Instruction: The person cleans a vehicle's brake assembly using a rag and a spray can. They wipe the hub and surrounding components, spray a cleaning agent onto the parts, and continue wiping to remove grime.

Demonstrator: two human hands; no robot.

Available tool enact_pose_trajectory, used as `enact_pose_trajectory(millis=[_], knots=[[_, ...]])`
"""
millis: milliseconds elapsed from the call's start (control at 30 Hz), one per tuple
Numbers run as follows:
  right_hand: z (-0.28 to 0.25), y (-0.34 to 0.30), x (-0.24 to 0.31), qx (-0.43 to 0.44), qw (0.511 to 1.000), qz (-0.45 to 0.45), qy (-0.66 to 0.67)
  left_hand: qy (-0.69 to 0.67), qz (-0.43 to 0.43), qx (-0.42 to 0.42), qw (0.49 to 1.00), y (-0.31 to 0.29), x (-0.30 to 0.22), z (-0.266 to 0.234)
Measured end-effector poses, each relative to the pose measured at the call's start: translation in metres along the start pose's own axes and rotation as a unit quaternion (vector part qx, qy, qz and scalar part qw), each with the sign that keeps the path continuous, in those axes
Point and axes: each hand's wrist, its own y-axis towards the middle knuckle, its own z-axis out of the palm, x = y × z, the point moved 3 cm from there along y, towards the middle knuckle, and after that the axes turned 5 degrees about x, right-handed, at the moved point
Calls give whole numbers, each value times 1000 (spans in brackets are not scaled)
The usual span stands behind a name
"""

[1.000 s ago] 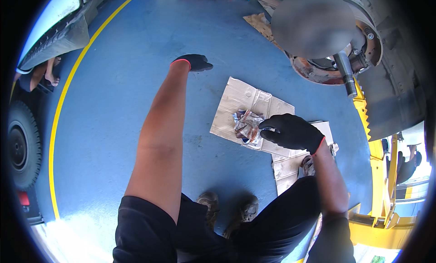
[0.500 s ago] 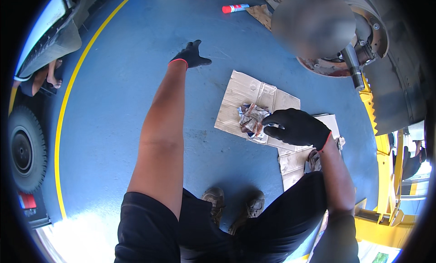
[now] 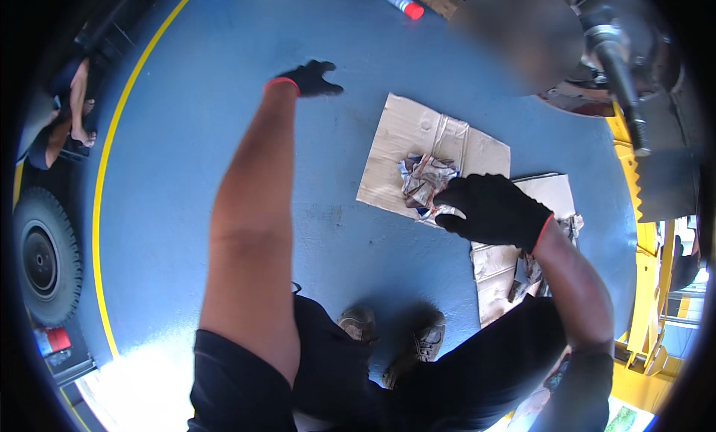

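My left hand, in a black glove with a red cuff, reaches out over the blue floor with thumb and fingers apart and nothing in it. My right hand, gloved the same way, hovers over the right edge of a flat cardboard sheet. Its thumb and fingers are parted, and I see nothing held between them. Just left of its fingertips lies a crumpled, stained sheet of paper or rag. Beyond both hands, a white spray can with a red cap lies on the floor.
A wheel hub with a protruding metal spindle stands upper right, partly hidden by a blurred patch. Yellow metal framework runs along the right. Another person's arm and a tyre are left, past a yellow floor line.
The spray can has turned: its red cap pointed left before and now points right and toward me. The view has shifted slightly; both hands keep nearly the same pose.
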Motion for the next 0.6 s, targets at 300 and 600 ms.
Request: enact_pose_trajectory(millis=[300, 600], knots=[[87, 219, -214, -109, 988, 85, -69, -11, -209, -226, 952, 20, 123, 136], [80, 408, -355, -203, 935, 285, -67, 103, -132, -399, 901, 46, 138, 184]])
